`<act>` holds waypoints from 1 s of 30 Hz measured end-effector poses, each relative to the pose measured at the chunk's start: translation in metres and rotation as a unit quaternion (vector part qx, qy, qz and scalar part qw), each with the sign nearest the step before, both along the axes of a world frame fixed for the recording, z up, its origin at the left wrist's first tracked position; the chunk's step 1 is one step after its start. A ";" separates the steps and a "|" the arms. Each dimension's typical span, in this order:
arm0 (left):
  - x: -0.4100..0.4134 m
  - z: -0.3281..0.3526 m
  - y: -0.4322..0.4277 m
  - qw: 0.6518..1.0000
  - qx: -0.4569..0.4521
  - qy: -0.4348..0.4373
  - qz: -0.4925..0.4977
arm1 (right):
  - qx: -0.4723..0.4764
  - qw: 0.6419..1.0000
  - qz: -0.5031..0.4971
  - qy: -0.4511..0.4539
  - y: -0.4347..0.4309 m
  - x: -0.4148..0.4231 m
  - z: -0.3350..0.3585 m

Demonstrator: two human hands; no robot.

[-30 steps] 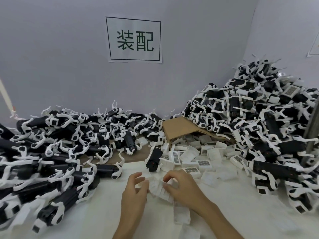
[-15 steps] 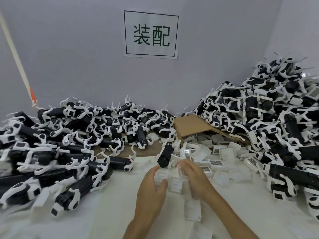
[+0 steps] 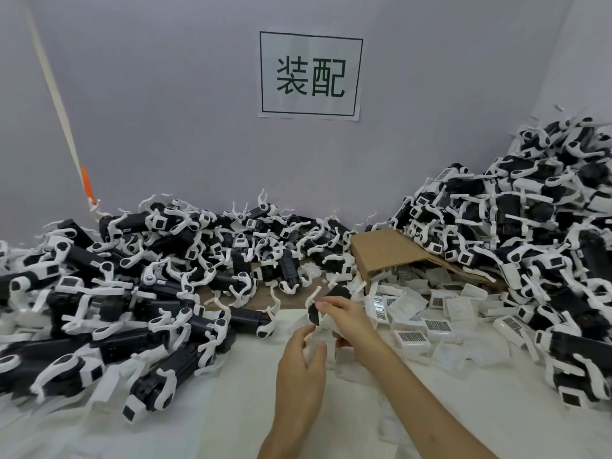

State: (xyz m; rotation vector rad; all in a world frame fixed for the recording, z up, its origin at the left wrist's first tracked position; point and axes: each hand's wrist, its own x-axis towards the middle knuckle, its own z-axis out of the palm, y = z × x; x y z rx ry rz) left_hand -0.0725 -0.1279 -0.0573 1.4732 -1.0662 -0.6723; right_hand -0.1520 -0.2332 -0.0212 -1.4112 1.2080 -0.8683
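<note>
My right hand [image 3: 351, 321] grips a black-and-white gadget [image 3: 328, 301] at the table's middle, its black body and a white prong showing above the fingers. My left hand [image 3: 299, 366] is just below and left of it, pinching a small white plastic piece [image 3: 311, 342] between thumb and fingers. Both hands are close together over the white table [image 3: 231, 409]. How the white piece meets the gadget is hidden by the fingers.
Large piles of black-and-white gadgets lie at the left [image 3: 116, 293] and right [image 3: 530, 243]. A brown cardboard flap [image 3: 387, 251] leans at the back. Several small white boxes with barcodes [image 3: 437, 313] are scattered right of my hands. A paper sign [image 3: 309, 76] hangs on the wall.
My right hand has reached forward and taken hold of a black-and-white gadget from beside the white boxes. My left hand stays close under it with a white piece. The view has shifted left.
</note>
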 end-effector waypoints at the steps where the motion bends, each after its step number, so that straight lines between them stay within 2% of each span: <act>1: 0.000 0.000 0.000 1.000 0.001 0.011 0.004 | -0.011 1.000 -0.011 0.014 -0.001 0.000 0.001; 3: -0.001 0.000 0.000 1.000 0.004 0.026 0.013 | 0.002 0.999 -0.014 0.034 -0.003 0.000 0.004; 6: -0.001 0.002 0.001 0.999 0.003 0.044 0.013 | 0.112 0.993 0.024 0.040 -0.002 0.002 0.012; 9: -0.001 0.005 0.003 0.998 -0.005 0.063 0.013 | 0.167 0.986 0.021 -0.015 0.002 0.003 0.009; 11: -0.001 0.006 0.004 0.997 -0.013 0.068 0.018 | 0.126 0.991 0.005 -0.039 0.002 0.003 0.003; 15: 0.000 0.007 0.004 0.997 -0.017 0.055 0.050 | -0.015 0.999 0.000 -0.043 0.000 0.004 0.006; 20: 0.003 0.008 0.002 0.995 -0.046 0.063 0.061 | -0.142 0.987 0.060 -0.039 0.009 -0.002 0.022; 23: 0.006 0.012 0.000 0.990 -0.059 0.122 0.050 | -0.186 0.972 0.130 -0.063 0.026 -0.006 0.030; 25: 0.009 0.017 0.000 0.980 -0.040 0.192 0.030 | -0.190 0.963 0.169 -0.086 0.038 -0.009 0.031; 28: 0.015 0.022 0.001 0.946 0.008 0.323 -0.001 | -0.184 0.955 0.204 -0.114 0.053 -0.017 0.032; 30: 0.018 0.022 0.003 0.927 0.032 0.372 -0.035 | -0.172 0.948 0.236 -0.123 0.060 -0.024 0.031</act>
